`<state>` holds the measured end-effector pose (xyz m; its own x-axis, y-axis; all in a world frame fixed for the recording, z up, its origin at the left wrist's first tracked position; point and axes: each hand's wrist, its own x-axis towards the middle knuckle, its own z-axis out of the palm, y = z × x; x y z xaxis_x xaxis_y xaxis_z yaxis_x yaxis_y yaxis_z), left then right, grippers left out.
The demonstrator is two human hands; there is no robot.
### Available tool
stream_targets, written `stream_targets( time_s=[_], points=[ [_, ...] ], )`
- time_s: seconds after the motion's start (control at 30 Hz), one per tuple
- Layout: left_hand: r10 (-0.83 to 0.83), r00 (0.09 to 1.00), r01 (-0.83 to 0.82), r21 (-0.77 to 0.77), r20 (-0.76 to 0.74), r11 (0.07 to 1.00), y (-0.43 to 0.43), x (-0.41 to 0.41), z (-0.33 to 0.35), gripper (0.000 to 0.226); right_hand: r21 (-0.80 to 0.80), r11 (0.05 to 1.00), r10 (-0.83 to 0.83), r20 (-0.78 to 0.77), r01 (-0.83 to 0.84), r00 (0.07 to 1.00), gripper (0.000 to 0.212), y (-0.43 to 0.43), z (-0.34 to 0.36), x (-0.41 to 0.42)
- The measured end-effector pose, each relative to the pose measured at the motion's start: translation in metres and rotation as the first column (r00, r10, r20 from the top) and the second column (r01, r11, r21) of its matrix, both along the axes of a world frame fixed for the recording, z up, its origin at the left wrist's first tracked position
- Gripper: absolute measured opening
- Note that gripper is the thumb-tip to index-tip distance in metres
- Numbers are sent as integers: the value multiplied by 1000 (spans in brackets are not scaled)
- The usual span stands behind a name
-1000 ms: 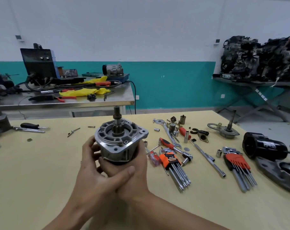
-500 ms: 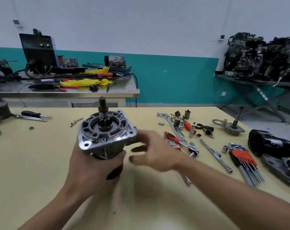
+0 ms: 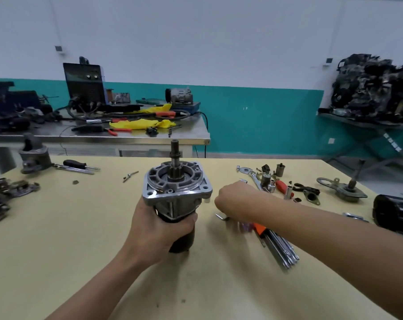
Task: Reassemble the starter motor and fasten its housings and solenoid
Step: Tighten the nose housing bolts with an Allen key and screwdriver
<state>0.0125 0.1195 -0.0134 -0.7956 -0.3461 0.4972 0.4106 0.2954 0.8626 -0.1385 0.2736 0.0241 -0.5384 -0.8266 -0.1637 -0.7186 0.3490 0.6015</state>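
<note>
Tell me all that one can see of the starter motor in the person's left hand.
The starter motor stands upright: a dark round body below, a grey metal housing with a squarish flange on top. The flange has holes at its corners; a dark geared shaft rises from its middle. The left hand grips the body just under the flange, fingers wrapped round it. Whether its base rests on the table is unclear.

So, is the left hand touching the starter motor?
Touching. The head view shows the left hand wrapped around the starter motor body, fingers curled over it.
</note>
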Motion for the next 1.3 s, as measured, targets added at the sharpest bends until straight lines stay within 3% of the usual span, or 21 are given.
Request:
stream_targets(
  time_s=[0.1, 0.2, 0.27, 0.33, 0.4, 0.47, 0.53, 0.6, 0.67, 0.73, 0.9, 1.1, 1.3],
  points=[
    [-9, 1000, 9, -5, -15, 1000, 1, 1, 0, 53, 31, 994, 104, -3, -104, 995, 38, 1, 0, -5],
    [-19, 999, 18, -36, -37, 999, 0, 1, -1, 54, -1, 985, 171, 101, -171, 980, 16, 6, 4, -8],
    [-29, 998, 26, -51, -48, 998, 0, 1, 0, 56, -117, 977, 199, 197, -178, 960, 17, 13, 5, -12],
    [-35, 998, 31, -63, -55, 998, -1, 0, -1, 56, -375, 916, 253, 269, -141, 929, 20, 20, 7, -13],
    [-36, 997, 32, -67, -62, 997, -2, 0, -2, 57, -708, 703, 366, 279, -68, 888, 10, 26, 15, -9],
    [-44, 996, 40, -62, -74, 997, -2, -1, -2, 56, -942, 324, 494, 243, 82, 835, 8, 28, 28, -1],
    [-47, 996, 42, -60, -81, 997, -1, -2, -2, 54, -951, -37, 656, 210, 308, 725, 17, 28, 50, 11],
    [-49, 996, 44, -68, -73, 997, -1, -1, 1, 53, -869, -205, 803, 114, 451, 585, 25, 28, 74, 24],
    [-70, 995, 64, -104, -64, 993, -1, 0, 6, 49, -836, -205, 885, 64, 509, 461, 30, 26, 91, 34],
    [-90, 994, 82, -132, -57, 988, -1, 1, 11, 46, -842, -170, 915, 57, 511, 400, 29, 21, 97, 41],
    [-148, 989, 147, -153, 9, 977, -5, 4, 15, 44, -877, -79, 903, 139, 475, 407, 12, 6, 98, 48],
    [-260, 957, 276, -132, 126, 952, -18, 1, 15, 54, -890, 54, 898, 241, 452, 368, 16, 4, 97, 48],
    [-378, 915, 395, -113, 143, 912, -24, -2, 16, 59, -878, 115, 912, 278, 464, 301, 12, 5, 99, 49]
  ],
)
